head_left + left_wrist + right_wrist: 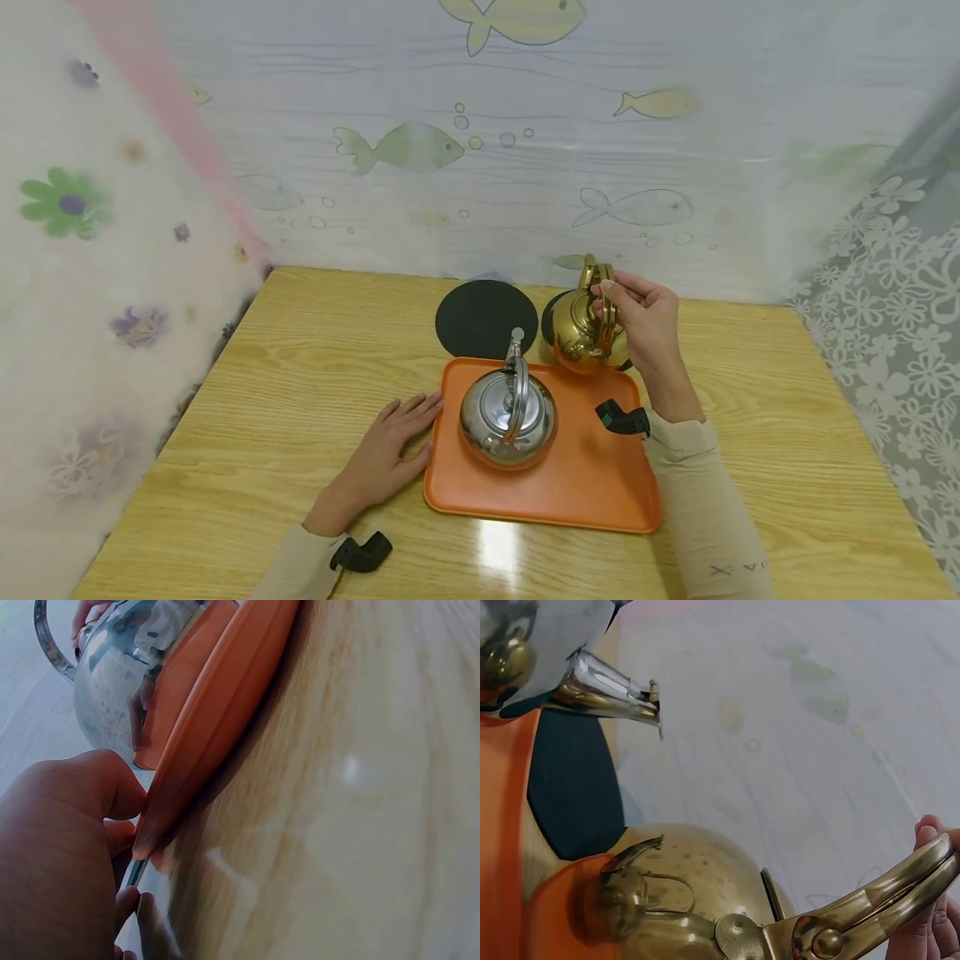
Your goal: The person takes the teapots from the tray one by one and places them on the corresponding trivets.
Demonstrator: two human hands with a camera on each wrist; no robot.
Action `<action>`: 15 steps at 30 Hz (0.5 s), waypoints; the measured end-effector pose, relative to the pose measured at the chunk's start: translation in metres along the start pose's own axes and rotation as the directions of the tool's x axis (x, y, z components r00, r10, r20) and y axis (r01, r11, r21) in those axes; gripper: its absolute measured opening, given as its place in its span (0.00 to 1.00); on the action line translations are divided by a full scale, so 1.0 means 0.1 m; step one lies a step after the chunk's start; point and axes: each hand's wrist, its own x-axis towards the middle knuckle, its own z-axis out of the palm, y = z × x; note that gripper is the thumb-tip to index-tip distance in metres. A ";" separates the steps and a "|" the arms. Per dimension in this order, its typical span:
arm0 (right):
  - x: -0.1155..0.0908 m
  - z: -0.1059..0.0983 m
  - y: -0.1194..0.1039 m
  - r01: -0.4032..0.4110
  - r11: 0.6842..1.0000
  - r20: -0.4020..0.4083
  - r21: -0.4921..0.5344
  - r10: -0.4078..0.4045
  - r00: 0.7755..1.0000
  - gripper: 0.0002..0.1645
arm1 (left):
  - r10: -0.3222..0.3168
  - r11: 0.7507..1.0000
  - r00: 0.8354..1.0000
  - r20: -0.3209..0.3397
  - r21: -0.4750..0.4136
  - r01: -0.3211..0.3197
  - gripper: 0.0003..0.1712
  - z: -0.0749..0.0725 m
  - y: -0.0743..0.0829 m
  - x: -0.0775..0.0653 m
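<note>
My right hand grips the handle of a shiny gold teakettle, which stands at the back right over a round black mat that it mostly hides. In the right wrist view the fingers wrap the top of its double-bar handle. A silver teakettle sits on an orange tray, left of the tray's middle, spout pointing to the back. Flat on the table beside the tray, my left hand has its fingertips at the tray's left rim.
Another round black mat lies behind the tray, partly overlapped by the silver teakettle's spout. The wooden table ends at a fish-print curtain at the back. Patterned curtains hang along both sides.
</note>
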 end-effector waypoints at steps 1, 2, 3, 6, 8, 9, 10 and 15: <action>0.01 0.00 0.01 0.001 1.000 -0.003 0.006 -0.001 1.000 0.28 | 0.002 1.000 1.000 0.000 0.000 -0.002 0.33 0.00 -0.02 0.01; 0.03 0.00 0.02 0.005 1.000 -0.008 -0.001 -0.005 1.000 0.28 | 0.005 1.000 1.000 0.000 0.003 -0.005 0.33 0.00 -0.04 0.02; 0.05 0.00 0.03 0.008 1.000 -0.012 -0.007 -0.008 1.000 0.28 | 0.011 1.000 1.000 -0.001 0.008 -0.011 0.33 0.00 -0.05 0.03; 0.09 0.00 0.06 0.014 0.999 -0.024 -0.042 -0.015 1.000 0.29 | 0.016 1.000 1.000 0.004 0.010 -0.016 0.33 0.00 -0.10 0.07; 0.11 -0.01 0.08 0.011 0.998 -0.027 -0.054 -0.013 1.000 0.29 | 0.021 1.000 1.000 0.005 0.020 -0.021 0.33 0.00 -0.11 0.07; 0.12 -0.01 0.09 0.010 0.998 -0.028 -0.061 -0.012 1.000 0.29 | 0.020 1.000 1.000 0.008 0.021 -0.021 0.33 0.00 -0.11 0.07; 0.13 -0.01 0.10 0.010 0.998 -0.028 -0.068 -0.012 1.000 0.29 | 0.016 1.000 1.000 0.012 0.018 -0.017 0.33 0.00 -0.12 0.07; 0.17 0.00 0.14 0.015 0.999 -0.026 -0.052 -0.016 1.000 0.30 | 0.005 1.000 1.000 0.021 0.025 -0.005 0.33 0.00 -0.13 0.07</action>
